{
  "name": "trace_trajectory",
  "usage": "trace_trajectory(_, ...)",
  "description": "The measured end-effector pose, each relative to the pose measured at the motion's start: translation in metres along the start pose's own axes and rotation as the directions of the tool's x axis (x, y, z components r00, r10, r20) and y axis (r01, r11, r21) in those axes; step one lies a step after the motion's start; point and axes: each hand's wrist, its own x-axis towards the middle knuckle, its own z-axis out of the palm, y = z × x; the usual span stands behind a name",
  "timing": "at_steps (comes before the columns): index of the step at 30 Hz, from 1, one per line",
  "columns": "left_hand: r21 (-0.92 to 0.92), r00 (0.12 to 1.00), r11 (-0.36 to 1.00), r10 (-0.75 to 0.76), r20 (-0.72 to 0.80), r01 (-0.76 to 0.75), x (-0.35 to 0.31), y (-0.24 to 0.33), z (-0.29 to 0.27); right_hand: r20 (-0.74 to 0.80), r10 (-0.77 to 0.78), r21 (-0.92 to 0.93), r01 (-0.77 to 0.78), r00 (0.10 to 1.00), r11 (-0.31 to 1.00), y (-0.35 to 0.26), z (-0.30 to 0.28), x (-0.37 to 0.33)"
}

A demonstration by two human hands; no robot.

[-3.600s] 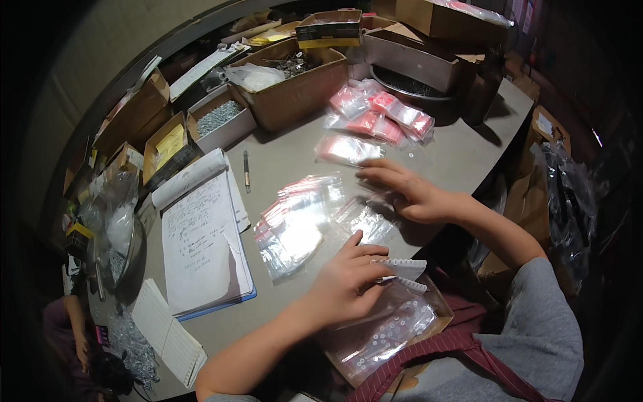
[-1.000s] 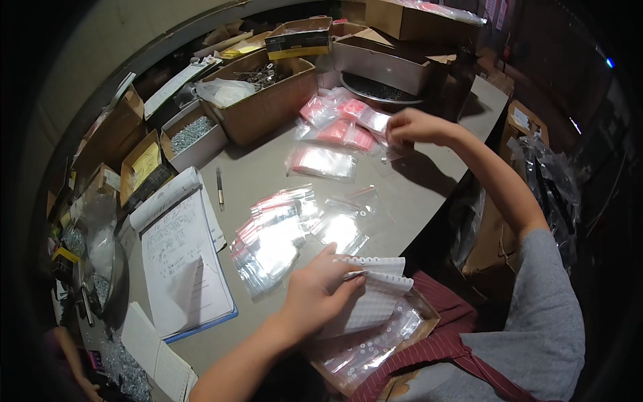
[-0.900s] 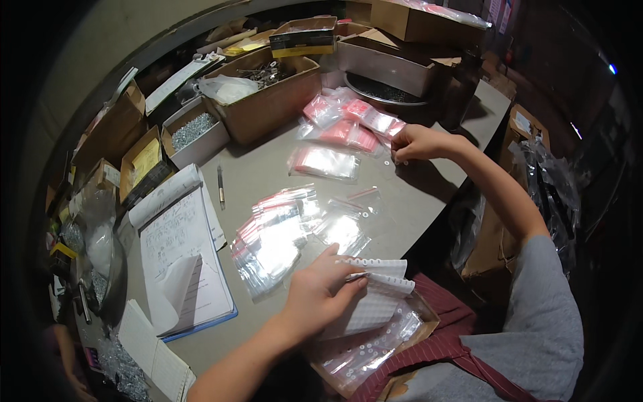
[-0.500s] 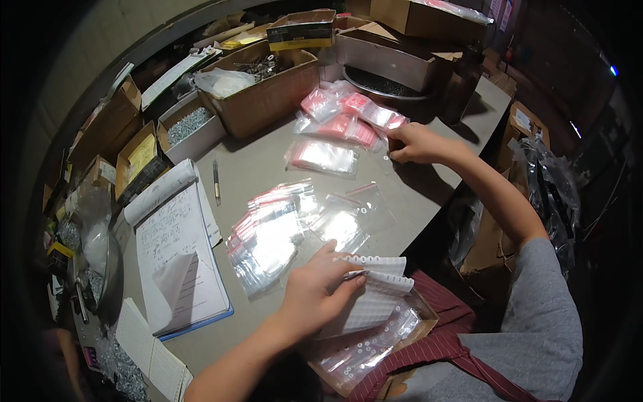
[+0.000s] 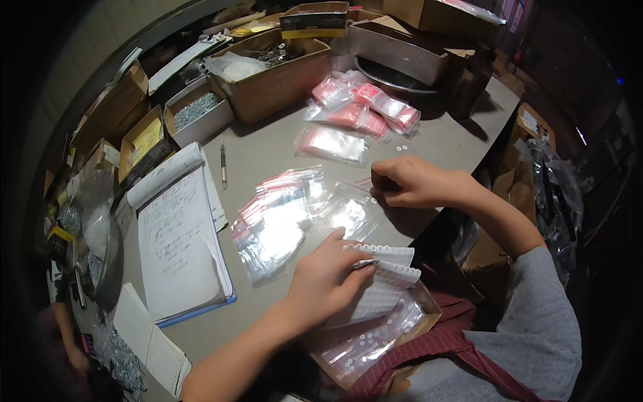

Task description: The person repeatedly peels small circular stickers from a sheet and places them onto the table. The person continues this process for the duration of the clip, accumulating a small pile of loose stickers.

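Note:
My left hand (image 5: 328,278) is closed on white sheets of small round stickers (image 5: 368,305), bent over a cardboard box (image 5: 429,309) by my lap. Inside that box lie clear plastic bags (image 5: 365,345) with many small round white spots. My right hand (image 5: 408,184) hovers at the right end of a loose clear zip bag (image 5: 348,211), fingers pinched; whatever is between the fingertips is hidden. Left of it, a fanned stack of red-edged zip bags (image 5: 278,214) lies on the table. Farther back are bundles of pink-and-clear bags (image 5: 358,110) and two small round white stickers (image 5: 402,148).
A notepad (image 5: 177,241) and a pen (image 5: 224,166) lie to the left. Cardboard boxes (image 5: 268,84) and a tray of small metal parts (image 5: 197,110) line the back. A dark bottle (image 5: 471,84) stands near the right edge. Another person's arm (image 5: 67,335) shows at far left.
My right hand has come nearer from beside the pink bags to the loose zip bag, uncovering two white stickers. The notepad's curled page lies flatter. My left hand still grips the sheets.

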Motion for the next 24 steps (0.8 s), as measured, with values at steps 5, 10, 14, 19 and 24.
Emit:
trace_trajectory(5, 0.022, 0.997, 0.997, -0.073, 0.027, 0.072, 0.000, -0.001, 0.000, -0.155, 0.057, -0.264, -0.097, 0.986, 0.960, 0.001, 0.013, -0.006)
trace_trajectory(10, 0.046, 0.997, 0.996, -0.074, -0.024, 0.075, -0.001, -0.004, 0.003, -0.280, -0.203, -0.111, 0.179, 0.938, 0.978, -0.041, 0.005, -0.045)
trace_trajectory(14, 0.057, 0.999, 0.998, -0.022, -0.039, 0.024, -0.002, -0.010, 0.004, -0.219, -0.257, 0.104, 0.284, 0.941, 0.953, -0.072, 0.028, -0.073)
trace_trajectory(19, 0.046, 0.998, 0.997, -0.054, -0.012, 0.054, -0.001, -0.007, 0.003, -0.130, -0.163, 0.072, 0.173, 0.978, 0.982, -0.072, 0.031, -0.087)
trace_trajectory(24, 0.038, 0.997, 0.996, -0.079, 0.002, 0.079, 0.000, -0.004, 0.002, -0.219, -0.171, -0.040, 0.166, 0.961, 0.985, -0.071, 0.046, -0.095)
